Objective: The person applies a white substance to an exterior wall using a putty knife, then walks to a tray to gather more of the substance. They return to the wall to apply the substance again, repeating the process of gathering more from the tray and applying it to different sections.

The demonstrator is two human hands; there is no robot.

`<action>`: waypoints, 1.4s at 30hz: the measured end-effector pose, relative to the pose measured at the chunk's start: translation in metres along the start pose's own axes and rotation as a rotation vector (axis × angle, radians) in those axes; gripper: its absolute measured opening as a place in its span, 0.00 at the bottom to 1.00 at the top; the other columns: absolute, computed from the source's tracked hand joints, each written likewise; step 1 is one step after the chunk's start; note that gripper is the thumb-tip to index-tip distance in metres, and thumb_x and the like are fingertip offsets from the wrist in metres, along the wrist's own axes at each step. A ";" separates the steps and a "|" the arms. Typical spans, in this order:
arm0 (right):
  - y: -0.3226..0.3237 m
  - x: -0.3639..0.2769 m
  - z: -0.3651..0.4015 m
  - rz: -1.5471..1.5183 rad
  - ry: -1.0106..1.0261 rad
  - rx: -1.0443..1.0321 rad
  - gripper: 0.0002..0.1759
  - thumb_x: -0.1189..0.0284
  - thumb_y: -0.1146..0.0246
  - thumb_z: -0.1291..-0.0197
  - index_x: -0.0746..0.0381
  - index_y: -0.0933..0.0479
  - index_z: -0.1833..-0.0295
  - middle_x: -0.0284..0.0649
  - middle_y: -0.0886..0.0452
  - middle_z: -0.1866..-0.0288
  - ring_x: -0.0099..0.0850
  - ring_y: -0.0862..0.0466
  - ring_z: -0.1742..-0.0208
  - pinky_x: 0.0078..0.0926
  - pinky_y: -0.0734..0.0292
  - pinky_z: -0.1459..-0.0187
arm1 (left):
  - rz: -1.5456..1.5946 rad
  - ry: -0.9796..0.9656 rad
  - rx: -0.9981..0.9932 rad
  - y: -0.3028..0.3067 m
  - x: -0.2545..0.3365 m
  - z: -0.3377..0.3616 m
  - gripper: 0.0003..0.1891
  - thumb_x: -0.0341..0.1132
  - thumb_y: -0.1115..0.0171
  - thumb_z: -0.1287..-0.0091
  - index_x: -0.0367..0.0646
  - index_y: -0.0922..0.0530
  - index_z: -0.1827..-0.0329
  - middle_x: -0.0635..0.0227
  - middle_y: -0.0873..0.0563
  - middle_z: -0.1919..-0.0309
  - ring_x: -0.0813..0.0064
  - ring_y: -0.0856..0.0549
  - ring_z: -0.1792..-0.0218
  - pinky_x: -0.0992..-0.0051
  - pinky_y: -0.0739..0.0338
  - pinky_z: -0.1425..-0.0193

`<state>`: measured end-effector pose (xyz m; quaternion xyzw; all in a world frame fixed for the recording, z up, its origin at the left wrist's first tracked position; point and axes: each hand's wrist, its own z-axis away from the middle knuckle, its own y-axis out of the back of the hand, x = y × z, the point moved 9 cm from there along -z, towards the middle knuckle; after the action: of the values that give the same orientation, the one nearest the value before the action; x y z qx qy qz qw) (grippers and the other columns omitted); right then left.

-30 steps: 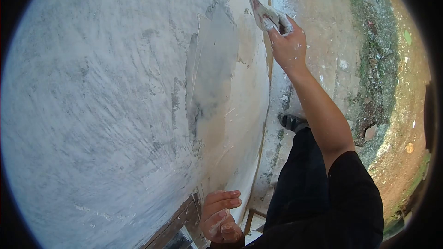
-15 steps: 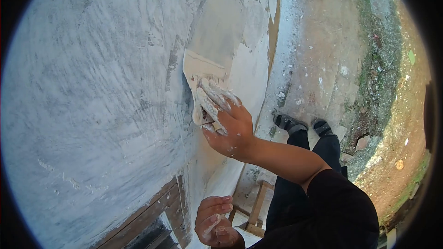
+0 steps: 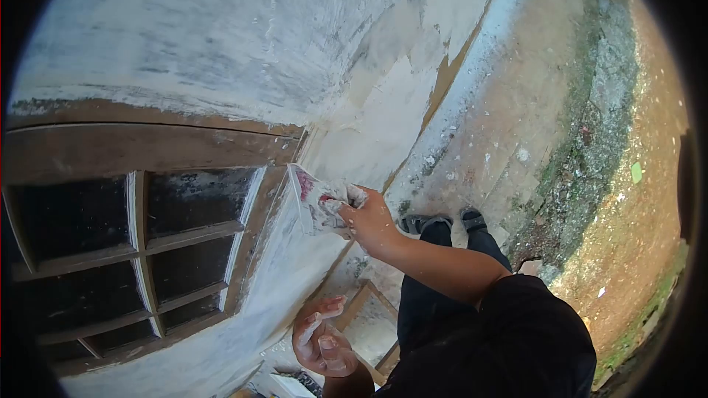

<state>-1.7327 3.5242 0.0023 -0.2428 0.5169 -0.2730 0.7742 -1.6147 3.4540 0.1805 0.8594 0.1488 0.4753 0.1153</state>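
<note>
My right hand (image 3: pixel 369 221), smeared with white putty, grips a wide putty knife (image 3: pixel 313 203). Its blade is coated in white, with reddish patches showing through. The long edge of the blade is near the corner of the wooden window frame (image 3: pixel 274 177), over the wall strip beside it; whether it touches cannot be told. Low in the view, my left hand (image 3: pixel 322 339) has loosely curled fingers set apart, putty on the fingertips, and nothing in it. The wall (image 3: pixel 243 37) carries streaky white and grey putty, with a smoother beige patch (image 3: pixel 391 29) nearer the floor.
The window's dark glass panes (image 3: pixel 70 214) fill the left. Below my left hand's level stands a wooden stool-like frame (image 3: pixel 369 309). My sandalled feet (image 3: pixel 428 222) are on the splattered concrete floor (image 3: pixel 509 133). Mossy ground (image 3: pixel 582 147) and bare soil lie to the right.
The view has swung, bringing the window into sight. My right hand has moved with the putty knife from the beige wall patch to beside the window frame. My left hand's fingers have loosened.
</note>
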 end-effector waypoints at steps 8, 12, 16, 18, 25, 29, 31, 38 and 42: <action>-0.081 0.018 0.131 -0.199 -0.287 -0.052 0.19 0.71 0.46 0.42 0.70 0.28 0.47 0.48 0.20 0.53 0.38 0.17 0.54 0.35 0.21 0.52 | -0.008 0.113 0.453 0.199 0.080 0.112 0.19 0.39 0.49 0.32 0.32 0.30 0.45 0.53 0.19 0.60 0.63 0.19 0.59 0.67 0.24 0.54; -0.202 0.075 0.216 -0.083 -0.422 -0.363 0.20 0.68 0.47 0.42 0.70 0.28 0.48 0.48 0.20 0.53 0.41 0.19 0.52 0.41 0.22 0.49 | -0.124 0.082 0.697 0.308 0.121 0.202 0.19 0.38 0.49 0.31 0.32 0.30 0.45 0.52 0.19 0.61 0.63 0.19 0.59 0.68 0.26 0.56; -0.318 0.199 0.313 0.032 -0.673 -0.688 0.21 0.69 0.46 0.43 0.71 0.28 0.48 0.48 0.20 0.53 0.42 0.18 0.54 0.42 0.21 0.52 | -0.343 0.143 0.971 0.416 0.168 0.327 0.18 0.37 0.50 0.31 0.32 0.30 0.45 0.53 0.19 0.61 0.64 0.19 0.59 0.69 0.27 0.55; -0.354 0.263 0.369 0.147 -0.838 -0.797 0.20 0.69 0.45 0.44 0.71 0.28 0.48 0.48 0.20 0.54 0.42 0.17 0.55 0.42 0.20 0.53 | -0.473 0.281 1.099 0.457 0.189 0.395 0.17 0.36 0.51 0.31 0.32 0.29 0.46 0.54 0.19 0.61 0.68 0.20 0.60 0.71 0.27 0.55; -0.413 0.403 0.469 0.570 -1.028 -0.959 0.17 0.73 0.44 0.45 0.71 0.26 0.51 0.47 0.18 0.58 0.39 0.16 0.60 0.36 0.19 0.57 | -0.314 0.413 1.616 0.499 0.204 0.562 0.15 0.33 0.50 0.31 0.33 0.27 0.47 0.57 0.18 0.58 0.70 0.20 0.55 0.73 0.28 0.50; -0.431 0.477 0.483 0.769 -1.065 -1.081 0.14 0.74 0.43 0.44 0.71 0.25 0.55 0.45 0.18 0.60 0.36 0.16 0.61 0.33 0.19 0.57 | -0.332 0.483 1.811 0.495 0.199 0.604 0.15 0.32 0.50 0.32 0.32 0.27 0.47 0.57 0.18 0.58 0.70 0.20 0.55 0.73 0.28 0.49; -0.437 0.517 0.497 0.855 -1.138 -1.096 0.12 0.76 0.43 0.44 0.71 0.25 0.55 0.46 0.18 0.60 0.36 0.16 0.61 0.33 0.19 0.58 | -0.355 0.571 1.860 0.490 0.195 0.623 0.15 0.31 0.51 0.33 0.32 0.28 0.46 0.59 0.18 0.58 0.73 0.21 0.57 0.73 0.29 0.50; -0.496 0.683 0.507 1.279 -0.763 -1.528 0.19 0.80 0.46 0.45 0.72 0.29 0.46 0.46 0.19 0.54 0.33 0.16 0.57 0.29 0.20 0.55 | -0.376 0.710 2.135 0.508 0.158 0.674 0.14 0.27 0.50 0.35 0.32 0.26 0.48 0.57 0.18 0.59 0.71 0.19 0.56 0.72 0.27 0.48; -0.541 0.795 0.537 1.397 -0.449 -1.959 0.18 0.81 0.46 0.49 0.71 0.25 0.50 0.45 0.17 0.58 0.32 0.16 0.58 0.27 0.22 0.55 | -0.289 0.796 2.134 0.539 0.078 0.718 0.14 0.28 0.49 0.35 0.32 0.26 0.48 0.56 0.18 0.58 0.69 0.19 0.55 0.72 0.27 0.48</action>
<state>-1.0725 2.6425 0.0139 -0.4350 0.3782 0.7535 0.3163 -0.8854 2.9412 0.0498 0.2830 0.5990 0.3275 -0.6737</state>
